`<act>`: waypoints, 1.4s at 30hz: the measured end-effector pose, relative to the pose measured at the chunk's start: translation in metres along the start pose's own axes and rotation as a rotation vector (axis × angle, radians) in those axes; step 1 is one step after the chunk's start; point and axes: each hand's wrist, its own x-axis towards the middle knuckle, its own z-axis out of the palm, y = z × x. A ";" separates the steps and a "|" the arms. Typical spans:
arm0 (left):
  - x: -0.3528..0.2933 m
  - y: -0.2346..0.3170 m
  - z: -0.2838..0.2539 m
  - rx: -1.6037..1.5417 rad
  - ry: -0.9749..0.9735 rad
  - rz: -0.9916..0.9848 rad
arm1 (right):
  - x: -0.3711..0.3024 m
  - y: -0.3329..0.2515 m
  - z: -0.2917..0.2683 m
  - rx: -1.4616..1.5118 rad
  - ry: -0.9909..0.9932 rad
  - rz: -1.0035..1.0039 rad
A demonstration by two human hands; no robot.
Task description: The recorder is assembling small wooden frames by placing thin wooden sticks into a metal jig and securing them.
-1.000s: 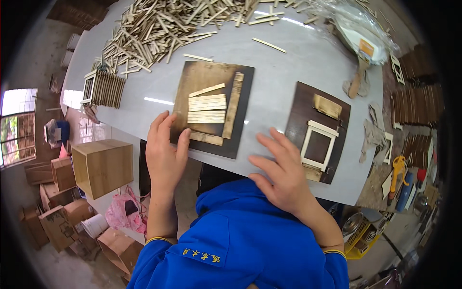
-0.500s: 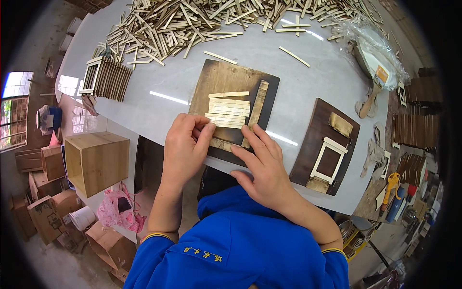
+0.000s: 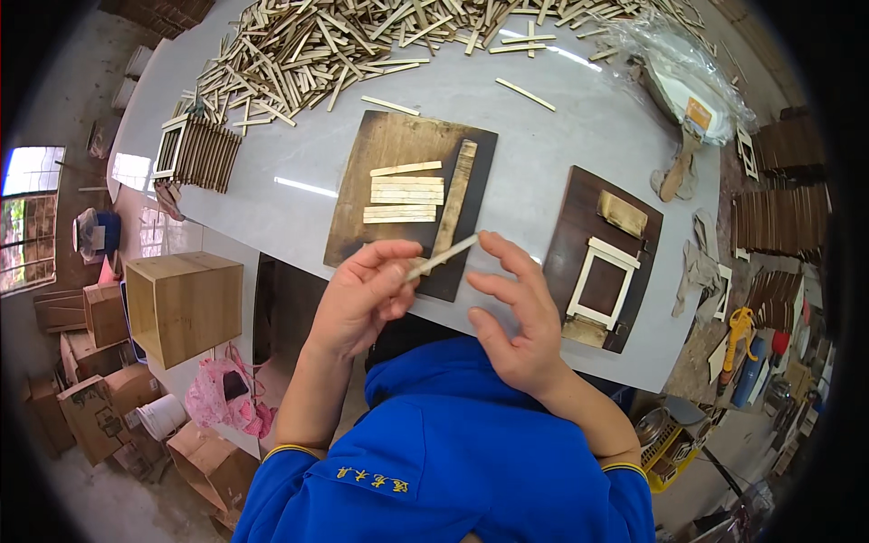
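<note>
A thin pale wood strip (image 3: pixel 444 257) is pinched at its near end by my left hand (image 3: pixel 364 294), its other end slanting up to the right. My right hand (image 3: pixel 520 317) has its fingers spread, the index fingertip at or very close to the strip's far end. Beyond my hands lies a scorched board (image 3: pixel 348 217) with a dark right side. A row of similar strips (image 3: pixel 404 192) lies across it, split by a small gap, the farthest one slightly askew. Right of the row, a brown wooden bar (image 3: pixel 457 195) runs lengthwise along the board; its near end is partly behind the held strip.
A big heap of strips (image 3: pixel 308 54) covers the table's far side. Stacked frames (image 3: pixel 199 154) stand at the left. At the right, a dark board (image 3: pixel 584 204) carries a white rectangular frame (image 3: pixel 577 281); a brush (image 3: pixel 677 172) and plastic wrap (image 3: pixel 674 45) lie beyond it.
My left hand has lifted a strip off the near part of the row and tilted it. My right hand has come away from the board, its fingers spreading beside the strip.
</note>
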 end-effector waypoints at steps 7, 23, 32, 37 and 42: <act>0.005 -0.020 0.046 0.506 0.011 -0.071 | -0.038 -0.002 -0.055 -0.256 0.152 -0.046; 0.039 -0.099 0.094 1.354 -0.292 0.539 | -0.138 0.014 -0.113 -0.660 0.381 0.139; 0.047 -0.106 0.102 1.474 -0.305 0.590 | -0.130 0.020 -0.105 -0.740 0.468 0.088; 0.048 -0.106 0.103 1.503 -0.313 0.594 | -0.131 0.021 -0.105 -0.758 0.466 0.080; 0.049 -0.105 0.105 1.521 -0.320 0.589 | -0.130 0.021 -0.105 -0.755 0.465 0.087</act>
